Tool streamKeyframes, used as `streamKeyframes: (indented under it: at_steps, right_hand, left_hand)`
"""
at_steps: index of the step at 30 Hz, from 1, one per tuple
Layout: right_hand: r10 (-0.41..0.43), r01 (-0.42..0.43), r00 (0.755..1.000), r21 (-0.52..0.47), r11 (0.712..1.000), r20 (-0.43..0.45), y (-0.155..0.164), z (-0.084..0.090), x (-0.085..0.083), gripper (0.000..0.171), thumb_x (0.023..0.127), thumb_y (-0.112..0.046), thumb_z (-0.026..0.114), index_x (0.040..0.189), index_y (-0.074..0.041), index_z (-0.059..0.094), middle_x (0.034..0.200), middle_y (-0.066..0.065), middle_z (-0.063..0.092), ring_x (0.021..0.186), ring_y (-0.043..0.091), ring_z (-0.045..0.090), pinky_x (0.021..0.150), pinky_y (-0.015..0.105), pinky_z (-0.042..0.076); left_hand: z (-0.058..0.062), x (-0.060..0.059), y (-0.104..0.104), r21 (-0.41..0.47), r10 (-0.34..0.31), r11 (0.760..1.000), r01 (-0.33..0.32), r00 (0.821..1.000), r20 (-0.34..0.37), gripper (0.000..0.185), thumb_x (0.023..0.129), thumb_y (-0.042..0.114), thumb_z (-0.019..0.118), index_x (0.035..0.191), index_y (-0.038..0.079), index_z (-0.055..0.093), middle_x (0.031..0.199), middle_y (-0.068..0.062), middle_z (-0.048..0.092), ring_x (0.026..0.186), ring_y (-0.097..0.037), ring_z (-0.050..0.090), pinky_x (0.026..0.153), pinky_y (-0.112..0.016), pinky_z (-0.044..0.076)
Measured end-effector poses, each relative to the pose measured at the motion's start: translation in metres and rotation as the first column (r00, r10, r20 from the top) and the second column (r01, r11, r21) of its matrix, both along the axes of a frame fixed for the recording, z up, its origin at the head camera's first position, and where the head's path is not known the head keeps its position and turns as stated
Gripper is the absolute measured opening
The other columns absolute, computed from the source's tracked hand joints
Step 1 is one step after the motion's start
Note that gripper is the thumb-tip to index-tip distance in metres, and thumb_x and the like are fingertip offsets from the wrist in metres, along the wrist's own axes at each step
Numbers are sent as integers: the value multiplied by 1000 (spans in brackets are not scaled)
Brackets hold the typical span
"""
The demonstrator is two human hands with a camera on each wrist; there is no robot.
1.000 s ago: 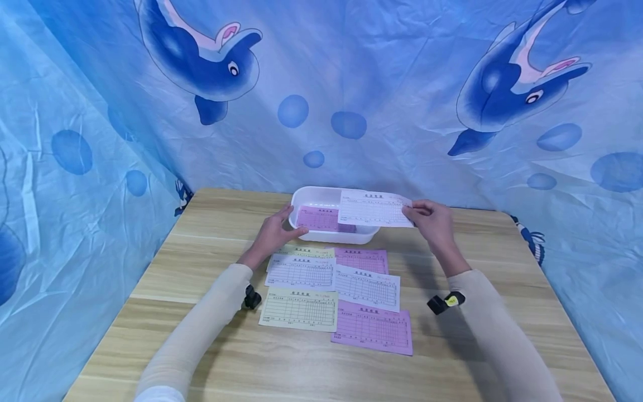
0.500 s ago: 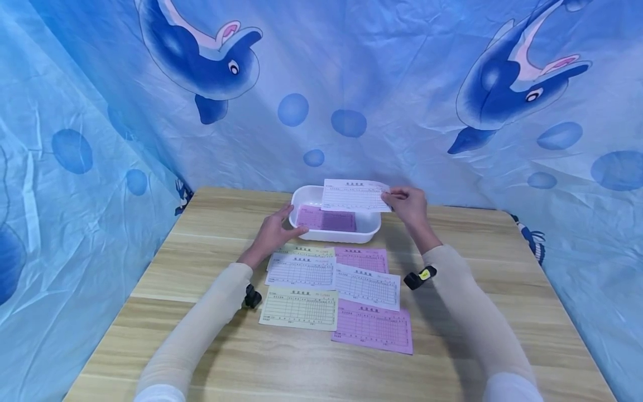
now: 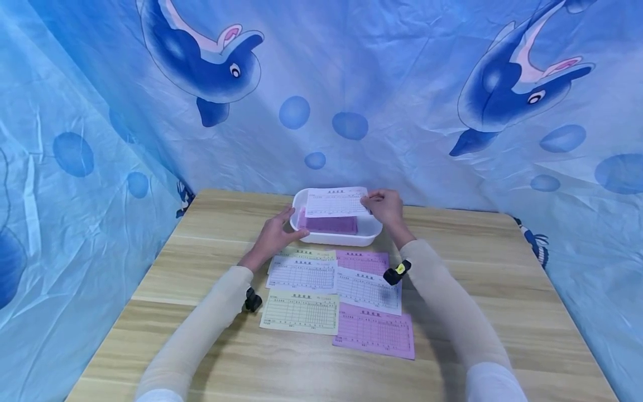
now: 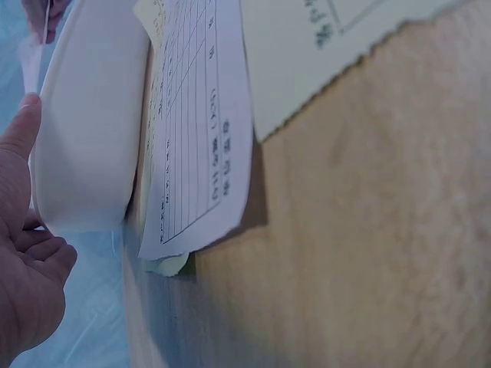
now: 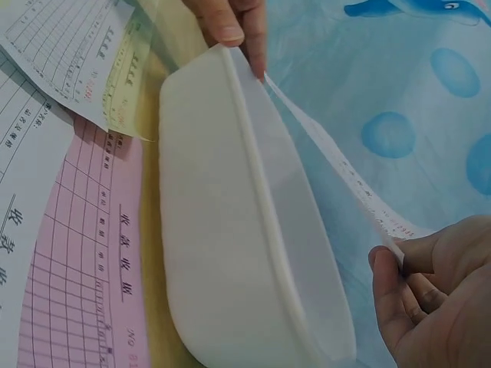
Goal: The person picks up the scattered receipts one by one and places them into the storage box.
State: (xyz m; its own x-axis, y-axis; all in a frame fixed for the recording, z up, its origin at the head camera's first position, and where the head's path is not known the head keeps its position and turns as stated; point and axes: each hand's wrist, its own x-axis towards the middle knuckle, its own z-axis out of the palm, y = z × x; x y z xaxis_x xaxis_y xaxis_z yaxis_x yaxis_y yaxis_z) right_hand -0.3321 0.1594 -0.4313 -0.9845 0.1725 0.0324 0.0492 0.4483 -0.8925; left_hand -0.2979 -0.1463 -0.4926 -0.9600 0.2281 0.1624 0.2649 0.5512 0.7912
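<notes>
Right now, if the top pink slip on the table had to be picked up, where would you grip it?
Probably the pink slip's far right corner, coming from the right: a white slip overlaps its near edge and a yellow one sits left, so that corner lies bare on the table.

My head camera looks down across the table; both wrist cameras sit close, sharing the white tray [image 3: 334, 237]

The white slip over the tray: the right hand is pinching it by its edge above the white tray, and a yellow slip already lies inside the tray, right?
Not quite. The right hand does pinch the white slip above the white tray, but the slip lying inside is a pink slip, not yellow, as the head view shows.
</notes>
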Motion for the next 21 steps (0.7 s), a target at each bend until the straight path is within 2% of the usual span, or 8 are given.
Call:
streamKeyframes:
  at_steps: [4,11,21]
  right_hand:
    - [-2,2,1000,21,1000,12,-6,-6,-3,18,91,-21,78,102,-7,76,94,11,77,73,18,70,65,31,58]
    - [29,-30,999,28,999,28,-15,-13,-7,17,90,-18,79,101,-5,77,92,12,77,72,19,71,64,30,57]
    - [61,-65,996,66,996,62,-25,-16,-7,19,90,-16,78,104,-3,77,97,14,78,76,23,74,73,40,63]
  left_hand:
    - [0,1,0,2,-2,1000,2,1000,-4,100,84,48,83,156,-2,35,166,-20,26,154,-33,23,125,-46,22]
    - [1,1,0,-8,-3,1000,3,1000,3,99,85,47,82,157,0,34,167,-18,25,154,-32,23,125,-46,24]
    - [2,1,0,-14,3,1000,-3,1000,17,98,86,47,81,157,-1,33,167,-18,25,155,-30,22,125,-46,24]
